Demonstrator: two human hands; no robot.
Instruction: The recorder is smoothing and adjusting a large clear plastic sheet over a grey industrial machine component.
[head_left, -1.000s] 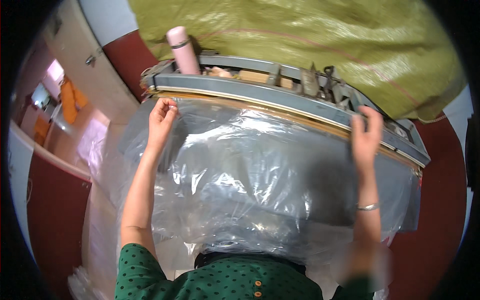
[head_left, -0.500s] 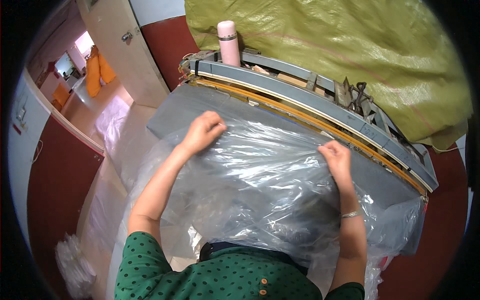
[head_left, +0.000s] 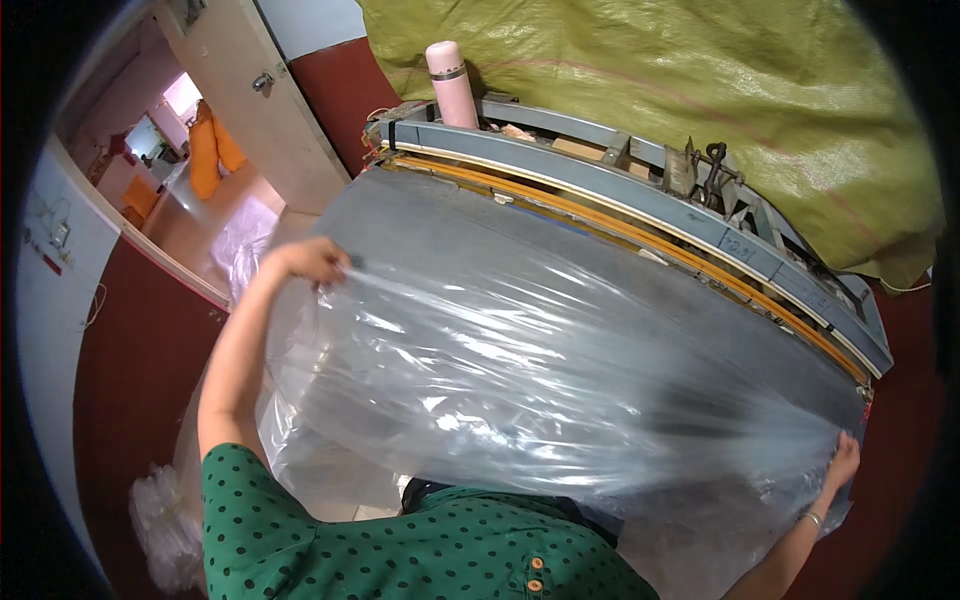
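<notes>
A large clear plastic sheet (head_left: 540,390) is stretched across a grey table (head_left: 450,215). My left hand (head_left: 310,260) grips the sheet's left corner near the table's left end. My right hand (head_left: 842,462) grips the sheet's right corner at the table's right end. The plastic is pulled taut between both hands and hangs down toward my green dotted top (head_left: 400,545).
A long grey sealing bar with an orange strip (head_left: 640,225) runs along the table's far edge. A pink flask (head_left: 450,85) stands behind it. A big yellow-green woven sack (head_left: 680,110) fills the back. An open doorway (head_left: 190,160) is at left; crumpled plastic (head_left: 165,520) lies on the floor.
Both hands have moved apart from the middle of the sheet to its left and right ends, spreading the plastic wide and taut over the table.
</notes>
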